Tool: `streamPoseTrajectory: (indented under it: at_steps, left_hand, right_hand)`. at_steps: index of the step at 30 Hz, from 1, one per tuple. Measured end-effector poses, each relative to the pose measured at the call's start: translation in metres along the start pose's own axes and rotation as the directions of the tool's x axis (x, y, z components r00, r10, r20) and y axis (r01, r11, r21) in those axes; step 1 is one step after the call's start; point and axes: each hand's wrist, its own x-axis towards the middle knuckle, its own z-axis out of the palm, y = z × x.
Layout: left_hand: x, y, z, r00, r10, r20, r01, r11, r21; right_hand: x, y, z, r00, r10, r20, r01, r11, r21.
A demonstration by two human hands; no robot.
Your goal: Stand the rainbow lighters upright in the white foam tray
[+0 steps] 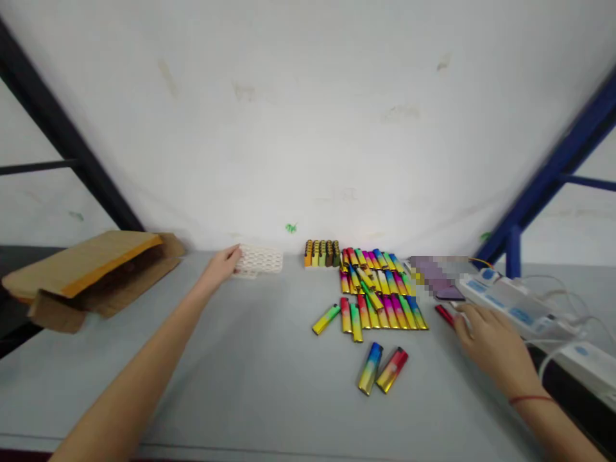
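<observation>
My left hand (222,265) reaches far across the grey table and grips the left end of a white honeycomb tray (260,260) lying near the wall. My right hand (486,337) rests on the table at the right, fingers curled over a red lighter (445,315) beside it; whether it grips the lighter is unclear. Between the hands lie several shiny rainbow-coloured lighters in rows (380,295). Two more lighters (382,367) lie apart, nearer to me. A short row of lighters (321,253) stands upright by the wall.
An open cardboard box (86,276) lies on its side at the far left. White power strips with cables (520,308) run along the right edge. A blurred purple flat object (436,276) lies behind my right hand. Blue shelf struts (543,192) rise at the right.
</observation>
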Motion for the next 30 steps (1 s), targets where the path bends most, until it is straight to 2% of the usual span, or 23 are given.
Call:
streamPoseTrajectory:
  at_steps: [2, 6, 9, 11, 13, 15, 18, 21, 25, 28, 30]
  left_hand:
    - [0.016, 0.001, 0.014, 0.998, 0.062, 0.029, -0.067, 0.963, 0.259]
    - [0.031, 0.018, 0.054, 0.994, 0.101, 0.049, -0.112, 0.923, 0.368]
    - [0.030, 0.028, 0.070, 0.991, 0.132, 0.038, -0.135, 0.892, 0.431]
    - [0.025, 0.025, 0.069, 0.988, 0.152, 0.028, -0.147, 0.870, 0.470]
    - [0.016, 0.015, 0.059, 0.982, 0.187, 0.021, -0.171, 0.837, 0.520]
    - [0.004, -0.004, 0.044, 0.963, 0.269, 0.029, -0.221, 0.722, 0.655]
    - [-0.012, -0.037, 0.026, 0.961, 0.251, 0.120, -0.260, 0.657, 0.708]
    - [-0.022, -0.056, 0.024, 0.939, 0.263, 0.221, -0.341, 0.630, 0.698]
    - [-0.024, -0.053, 0.039, 0.917, 0.315, 0.246, -0.394, 0.605, 0.692]
    - [-0.023, -0.041, 0.050, 0.937, 0.272, 0.219, -0.344, 0.608, 0.715]
    - [-0.024, -0.036, 0.054, 0.956, 0.230, 0.181, -0.287, 0.613, 0.736]
  right_hand:
    - [-0.008, 0.005, 0.009, 0.997, 0.026, 0.071, -0.023, 0.999, -0.048]
    - [-0.012, 0.001, 0.014, 0.981, 0.102, 0.162, -0.095, 0.994, -0.048]
    - [-0.010, -0.001, 0.011, 0.987, 0.049, 0.154, -0.039, 0.997, -0.070]
    - [-0.009, 0.000, 0.010, 0.989, 0.011, 0.149, 0.003, 0.995, -0.095]
    - [-0.010, 0.001, 0.010, 0.986, 0.018, 0.165, -0.001, 0.995, -0.103]
    - [-0.010, 0.000, 0.010, 0.983, 0.047, 0.177, -0.037, 0.998, -0.059]
    - [-0.003, -0.011, 0.011, 0.980, 0.140, 0.141, -0.154, 0.984, 0.092]
    - [0.013, -0.032, 0.012, 0.973, 0.183, 0.138, -0.207, 0.960, 0.189]
    - [0.043, -0.058, 0.020, 0.958, 0.178, 0.224, -0.211, 0.969, 0.131]
    - [0.062, -0.067, 0.024, 0.949, 0.184, 0.258, -0.220, 0.968, 0.118]
    - [0.067, -0.070, 0.020, 0.964, 0.151, 0.218, -0.182, 0.974, 0.133]
